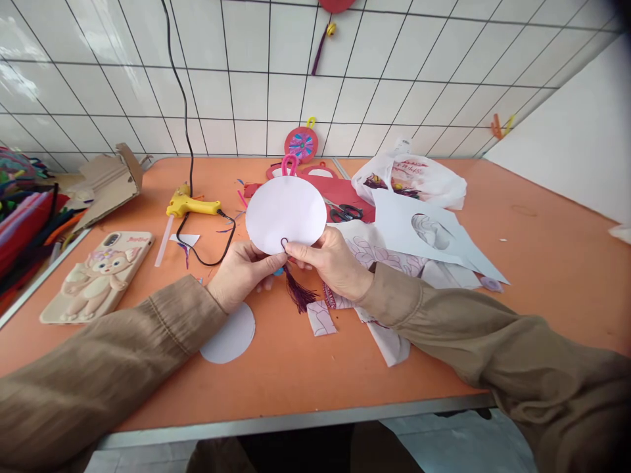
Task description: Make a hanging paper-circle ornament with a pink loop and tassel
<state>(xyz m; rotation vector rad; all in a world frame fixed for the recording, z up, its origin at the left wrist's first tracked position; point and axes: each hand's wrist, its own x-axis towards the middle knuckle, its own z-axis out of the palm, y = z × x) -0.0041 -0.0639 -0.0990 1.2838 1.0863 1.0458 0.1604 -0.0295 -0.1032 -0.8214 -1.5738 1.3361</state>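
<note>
Both hands raised over the orange worktop (286, 387), holding a flat white paper disc (286, 207) between them, in front of the person. Left hand (246, 269): fingers clamped on the disc's lower left edge. Right hand (338, 259): fingers clamped on its lower right edge, thumb tip against the disc beside a small dark cord loop (284, 240). Fingers behind the disc are largely hidden. A dark purple thread tassel (300, 289) hangs below, between the hands; a bright pink loop (290, 163) shows above the disc's top edge. A second white paper disc (229, 336) lies near the left wrist. Yellow plastic glue gun (194, 204) lies left of the held disc; black-handled scissors (346, 212) lie to its right.
</note>
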